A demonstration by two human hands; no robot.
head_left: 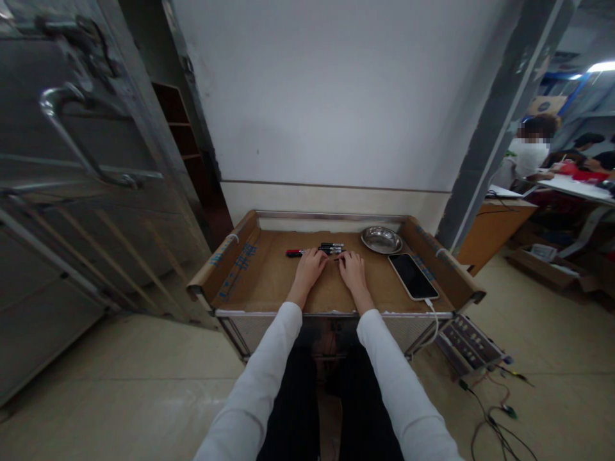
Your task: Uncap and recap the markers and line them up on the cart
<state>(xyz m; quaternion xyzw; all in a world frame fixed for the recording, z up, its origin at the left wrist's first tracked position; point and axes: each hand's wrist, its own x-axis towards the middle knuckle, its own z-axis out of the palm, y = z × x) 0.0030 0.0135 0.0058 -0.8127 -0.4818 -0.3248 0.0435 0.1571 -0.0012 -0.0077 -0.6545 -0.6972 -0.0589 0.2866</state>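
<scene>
Several pens (331, 245) lie on the cardboard (269, 282), beside our left hand (313, 261) and right hand (353, 264). Our fingers curl downward on both; we cannot tell whether they grip anything. Rightward we see 1 bowl (382, 241) and, nearer us, 1 phone (413, 276) with its cable (434, 317) plugged in.

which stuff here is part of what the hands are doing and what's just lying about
In use, it seems:
- left hand and right hand
- red-and-black marker
- dark pens by the fingertips
- cardboard-lined trolley top, the work surface

Probably just lying about:
- round metal dish
- smartphone with white cable
- open cardboard box on the floor
</scene>
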